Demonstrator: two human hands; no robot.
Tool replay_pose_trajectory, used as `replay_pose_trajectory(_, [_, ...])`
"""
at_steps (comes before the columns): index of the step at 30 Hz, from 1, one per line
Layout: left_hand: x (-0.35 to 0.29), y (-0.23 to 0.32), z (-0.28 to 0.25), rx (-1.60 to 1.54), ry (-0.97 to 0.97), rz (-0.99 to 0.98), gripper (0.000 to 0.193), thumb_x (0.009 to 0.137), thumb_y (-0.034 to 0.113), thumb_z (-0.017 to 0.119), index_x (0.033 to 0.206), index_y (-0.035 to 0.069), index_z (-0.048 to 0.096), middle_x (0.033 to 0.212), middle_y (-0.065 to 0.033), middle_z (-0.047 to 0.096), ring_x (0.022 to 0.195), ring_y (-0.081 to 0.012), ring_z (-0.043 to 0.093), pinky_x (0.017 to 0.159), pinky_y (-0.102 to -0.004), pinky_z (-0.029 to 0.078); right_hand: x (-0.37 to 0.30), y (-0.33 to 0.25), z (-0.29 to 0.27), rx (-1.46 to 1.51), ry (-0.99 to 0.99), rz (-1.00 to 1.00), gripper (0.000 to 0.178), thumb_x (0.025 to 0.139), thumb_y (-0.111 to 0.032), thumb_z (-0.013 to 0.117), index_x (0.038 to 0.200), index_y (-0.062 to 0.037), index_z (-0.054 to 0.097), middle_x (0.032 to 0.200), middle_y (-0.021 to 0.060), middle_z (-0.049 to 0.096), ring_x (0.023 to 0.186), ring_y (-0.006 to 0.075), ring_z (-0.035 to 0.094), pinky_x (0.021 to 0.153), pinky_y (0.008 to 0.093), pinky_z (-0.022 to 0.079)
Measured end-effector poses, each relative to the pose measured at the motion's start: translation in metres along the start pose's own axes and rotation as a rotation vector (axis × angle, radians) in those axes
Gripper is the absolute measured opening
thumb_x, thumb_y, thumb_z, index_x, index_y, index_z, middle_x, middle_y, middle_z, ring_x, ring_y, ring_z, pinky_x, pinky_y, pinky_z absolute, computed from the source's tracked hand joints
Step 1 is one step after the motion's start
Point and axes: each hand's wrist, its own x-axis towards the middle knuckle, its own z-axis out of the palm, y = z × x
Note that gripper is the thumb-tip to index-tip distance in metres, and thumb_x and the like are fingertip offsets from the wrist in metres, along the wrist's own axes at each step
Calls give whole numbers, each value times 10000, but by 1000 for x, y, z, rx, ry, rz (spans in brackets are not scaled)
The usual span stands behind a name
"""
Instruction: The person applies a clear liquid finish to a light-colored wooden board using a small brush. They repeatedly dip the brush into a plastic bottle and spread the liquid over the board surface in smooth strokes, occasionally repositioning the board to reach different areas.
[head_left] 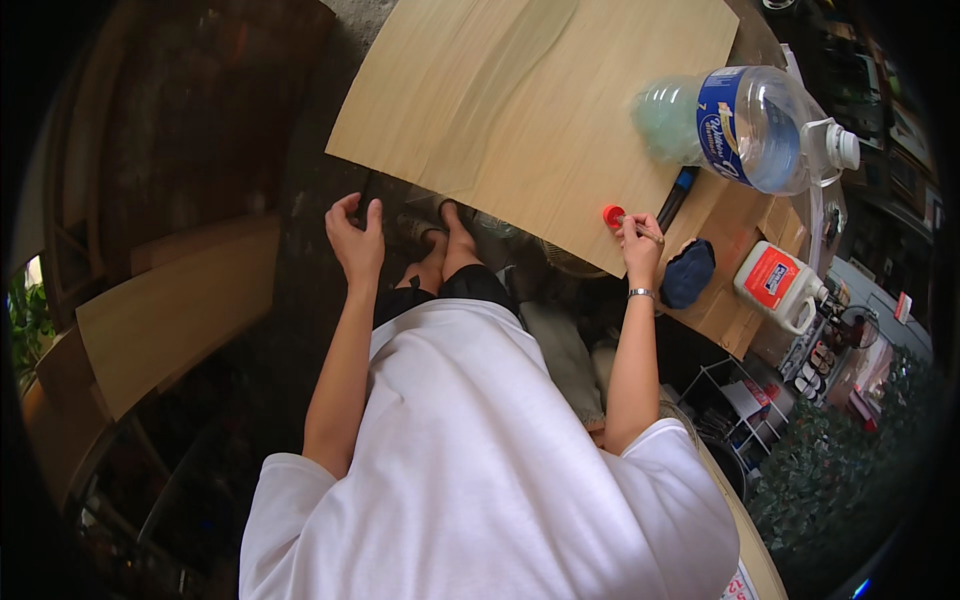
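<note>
One slim stick (648, 234) is resting in our right hand (640, 246), whose thumb and fingers are pinching it; the stick's left end is meeting a small red cap (613, 215), though we cannot tell whether it is touching the inside; the cap is sitting on a wooden board (420, 100), close to the near right corner; our left hand (354, 240) is hovering just off the board's near edge, its thumb standing apart from loosely curling fingers; a silvery band (641, 293) is circling our right wrist; just right of it a dark blue cloth bundle (688, 275) is lying at the left edge of some brown cardboard (725, 315); on the hand's far side we are seeing a black bar (676, 200); beyond that a large clear bottle (780, 110) is showing its blue label; farther right a white jug (778, 284) is bearing an orange-red label.
</note>
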Motion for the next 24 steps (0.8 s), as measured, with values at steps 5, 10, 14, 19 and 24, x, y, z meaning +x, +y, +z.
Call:
replay_pose_trajectory(5, [-28,-44,-1,-308,-37,-363,335,892,247,727,1095,8,610,1045,-70,627,904,-143,585,828,-285,476,3,-1,5,-131,17,-85,151,909,-113,639,830,11,602,694,68,664,615,121,645,590,261,509])
replay_pose_trajectory(10, [-41,-58,6,-399,-129,-453,319,903,231,718,1099,3,612,1021,-62,647,940,-129,594,841,-272,473,1,-4,4,-202,5,-123,173,907,-134,643,844,20,598,699,81,670,617,129,648,588,264,507])
replay_pose_trajectory(14, [-42,-57,10,-471,-169,-484,330,898,238,724,1111,11,616,1018,-48,652,935,-113,595,828,-275,471,-2,-2,3,-133,24,-148,172,923,-136,632,843,13,600,706,64,671,624,116,644,587,249,498])
replay_pose_trajectory(19, [-39,-49,14,-524,-260,-654,386,885,256,736,1175,44,594,1053,-19,653,938,-101,604,769,-271,458,-2,-2,5,17,98,-71,149,955,-140,604,892,-6,592,724,66,666,607,95,617,555,227,472])
replay_pose_trajectory(24, [-39,-35,33,-720,-381,-712,473,880,259,742,1260,70,534,1134,-14,636,972,-115,607,776,-276,449,-15,1,-32,372,451,-73,113,959,-124,572,953,-12,574,695,88,647,538,98,563,488,204,422])
